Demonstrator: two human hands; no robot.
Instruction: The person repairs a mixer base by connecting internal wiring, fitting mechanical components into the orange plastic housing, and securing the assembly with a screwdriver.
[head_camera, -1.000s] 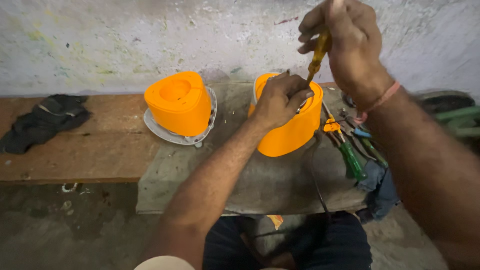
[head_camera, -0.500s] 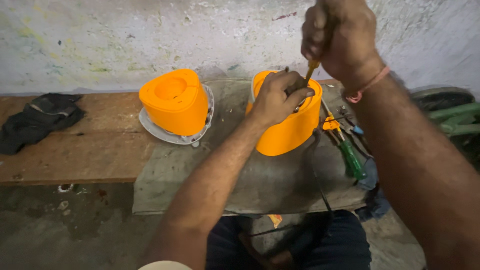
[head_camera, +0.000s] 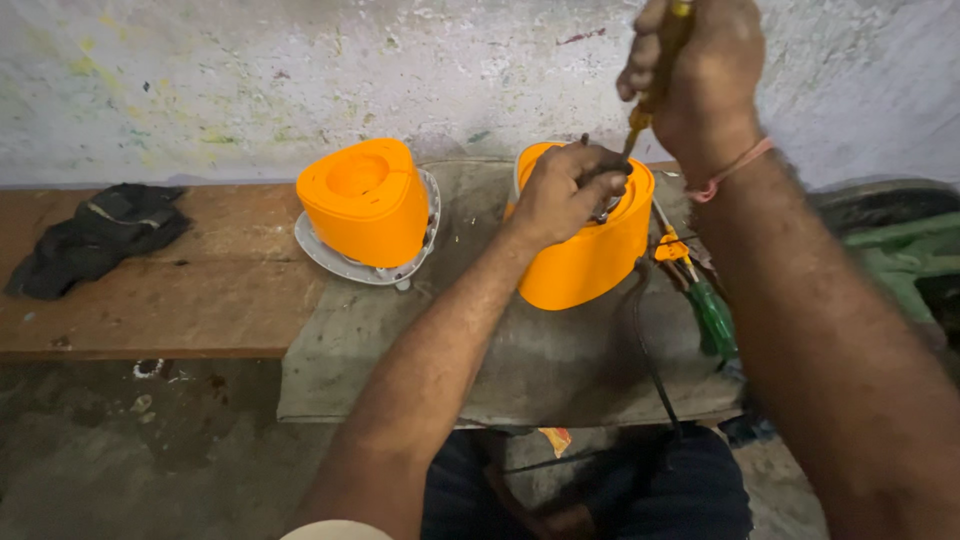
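I see a wooden bench (head_camera: 150, 290) along the wall, with a grey slab (head_camera: 560, 350) laid over its right part. On the slab stands an orange housing (head_camera: 585, 255) – my left hand (head_camera: 565, 190) rests on its top, fingers curled around a small metal part there. A second orange housing (head_camera: 362, 200) sits to the left on a white plate (head_camera: 330, 255). My right hand (head_camera: 700, 75) is clenched on a yellow-handled screwdriver (head_camera: 650, 95) – tip down at the housing's top. A green-handled tool (head_camera: 712, 315) lies just right.

right hand (head_camera: 705, 75) grips screwdriver (head_camera: 650, 95) over orange housing (head_camera: 585, 245)
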